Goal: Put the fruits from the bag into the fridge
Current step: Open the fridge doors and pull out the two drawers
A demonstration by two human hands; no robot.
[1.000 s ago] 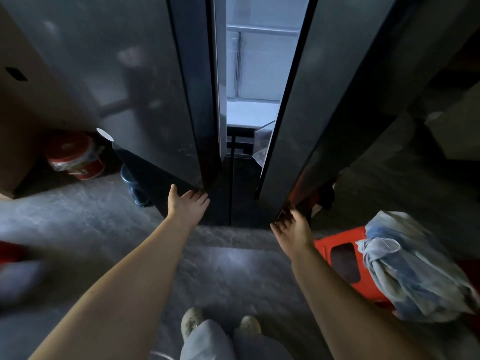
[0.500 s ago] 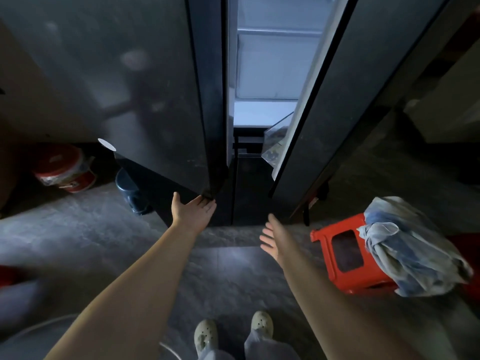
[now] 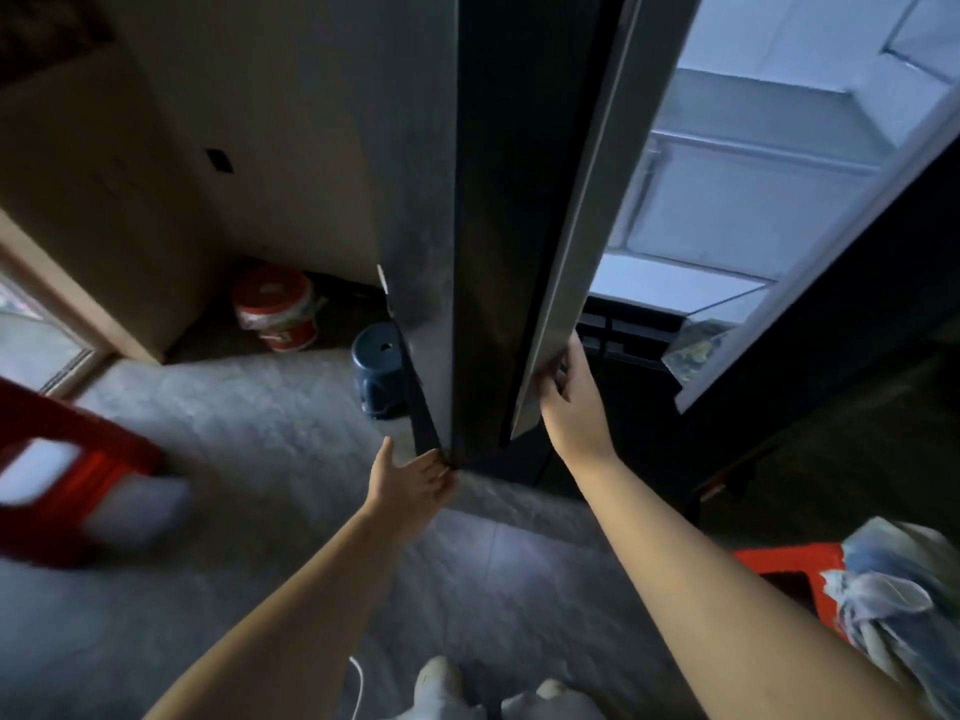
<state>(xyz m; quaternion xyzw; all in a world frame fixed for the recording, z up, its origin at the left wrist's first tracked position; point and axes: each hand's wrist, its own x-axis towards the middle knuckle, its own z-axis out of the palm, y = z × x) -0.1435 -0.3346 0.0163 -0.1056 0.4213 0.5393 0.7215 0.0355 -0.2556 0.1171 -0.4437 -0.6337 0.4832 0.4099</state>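
While both doors of the fridge (image 3: 717, 210) stand parted, this entry takes the left fridge door (image 3: 483, 252) as its landmark.

Left door: tall, dark, long axis running up the view; its bottom corner is nearest the person.

Right hand (image 3: 571, 407): just right of that door, fingers curled round its pale inner edge low down, thumb toward the wrist; it grips the edge. Forearm extended, reaching up and forward from lower right.

Left hand (image 3: 413, 478): at the door's bottom corner, palm open, fingers spread and touching or nearly touching the outer face; holding nothing. Forearm reaches in from lower left.

Fridge interior: right of the door, lit, pale shelves visible, with a clear door bin (image 3: 696, 345) lower down.

Bag (image 3: 893, 615): blue and white, knotted, resting on a red stool (image 3: 779, 561), well to the right of the door and low, near the right elbow. The fruits are not visible; presumably they are inside it.

Judgement: the door is being opened and no fruit is loaded yet. The bag lies behind and to the right of the right hand, so that hand is nearer for the fetch once it lets go.

Also present: blue stool (image 3: 379, 376) and red bucket (image 3: 275, 314), left of the door.
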